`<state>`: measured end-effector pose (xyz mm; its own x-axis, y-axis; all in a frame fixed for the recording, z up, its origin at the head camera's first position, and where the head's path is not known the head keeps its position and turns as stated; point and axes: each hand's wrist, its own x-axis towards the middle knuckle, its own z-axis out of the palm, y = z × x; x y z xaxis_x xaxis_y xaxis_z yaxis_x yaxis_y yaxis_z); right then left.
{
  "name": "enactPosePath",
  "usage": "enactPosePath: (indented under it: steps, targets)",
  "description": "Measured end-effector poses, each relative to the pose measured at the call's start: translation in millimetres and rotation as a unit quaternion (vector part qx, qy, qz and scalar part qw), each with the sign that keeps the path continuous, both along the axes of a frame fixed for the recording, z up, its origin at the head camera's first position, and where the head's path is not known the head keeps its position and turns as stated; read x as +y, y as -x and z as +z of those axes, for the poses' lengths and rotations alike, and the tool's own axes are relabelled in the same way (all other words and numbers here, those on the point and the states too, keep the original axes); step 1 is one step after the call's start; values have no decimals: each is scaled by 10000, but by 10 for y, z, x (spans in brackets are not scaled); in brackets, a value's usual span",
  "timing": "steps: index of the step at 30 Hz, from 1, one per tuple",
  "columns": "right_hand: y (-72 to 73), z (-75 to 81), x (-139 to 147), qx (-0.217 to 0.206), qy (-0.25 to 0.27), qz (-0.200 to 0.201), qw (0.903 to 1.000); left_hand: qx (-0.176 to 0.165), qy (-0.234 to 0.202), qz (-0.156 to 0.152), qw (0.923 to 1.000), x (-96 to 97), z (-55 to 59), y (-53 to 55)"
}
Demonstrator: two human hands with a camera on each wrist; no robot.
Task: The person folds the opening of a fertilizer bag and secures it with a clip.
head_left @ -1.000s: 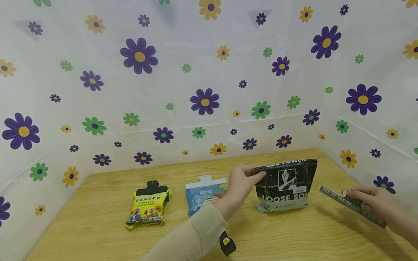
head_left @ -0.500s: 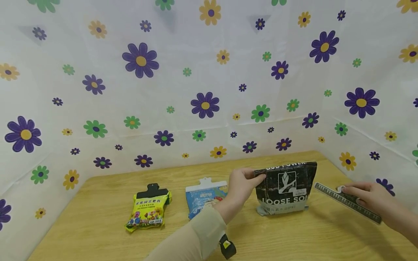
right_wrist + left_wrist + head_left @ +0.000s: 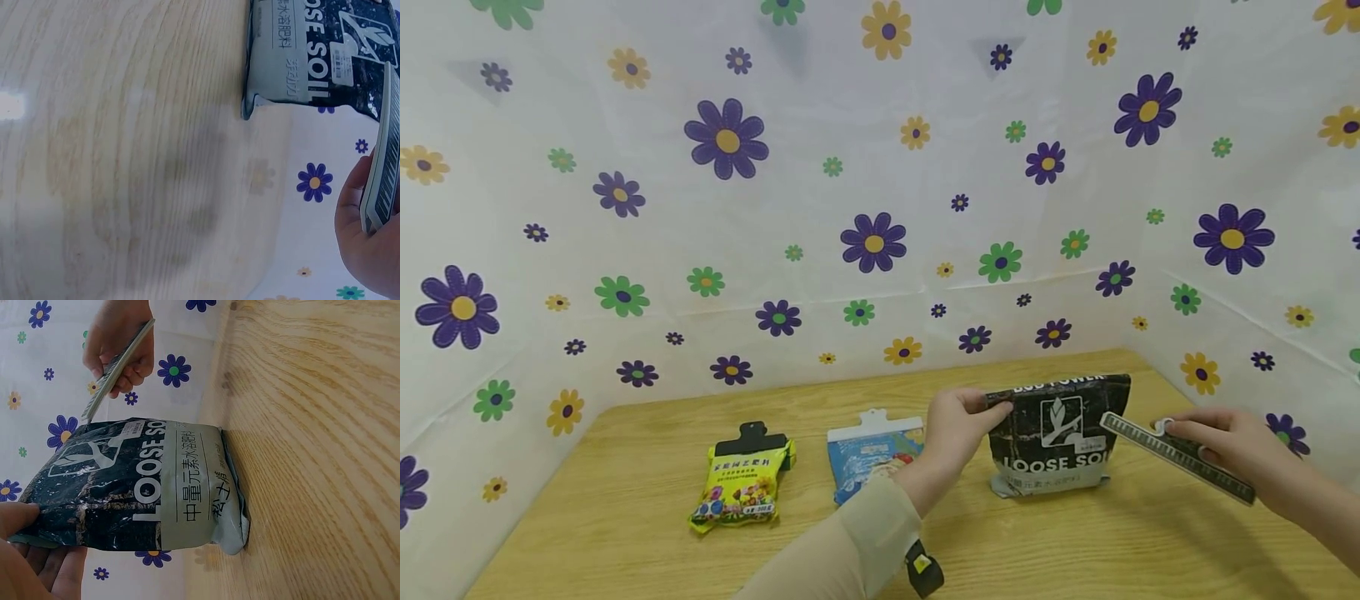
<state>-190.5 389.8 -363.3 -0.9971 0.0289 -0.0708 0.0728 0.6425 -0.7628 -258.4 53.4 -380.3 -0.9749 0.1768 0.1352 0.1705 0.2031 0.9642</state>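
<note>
My left hand [image 3: 951, 437] pinches the upper left corner of a black and pale grey LOOSE SOIL bag [image 3: 1056, 442]. In the left wrist view the thumb presses the near face of this bag [image 3: 137, 481], with fingers behind it. The bag stands upright on the table. My right hand [image 3: 1240, 450] grips a long dark bag clip [image 3: 1183, 462] with a pale, ridged edge. One end of the clip overlaps the bag's upper right side in the head view. From the right wrist, the clip [image 3: 381, 162] appears edge-on beside the bag's top corner.
On the wooden table [image 3: 625, 492], a yellow bag [image 3: 741, 483] with a black clip [image 3: 751, 437] lies at the left. A blue bag [image 3: 868, 454] with a white clip [image 3: 874, 425] is partly behind my left arm. A flowered cloth [image 3: 805, 192] surrounds the table's back and sides.
My right hand has moved left with the bag clip, whose far end now overlaps the bag's right edge. The left hand keeps its pinch on the bag's corner. The head view has shifted slightly.
</note>
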Motion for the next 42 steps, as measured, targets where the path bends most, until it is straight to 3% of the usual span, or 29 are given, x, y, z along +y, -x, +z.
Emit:
enactPosePath:
  steps: [17, 27, 42]
  targets:
    - [120, 142, -334, 222, -313, 357, 9986, 53, -107, -62, 9999, -3, -11, -6]
    - [166, 194, -466, 74, 36, 669, 9977, 66, -50, -55, 10000, -5, -13, -7]
    - [237, 255, -545, 488, -50, 993, 9938, 91, -143, -106, 9998, -12, -10, -11]
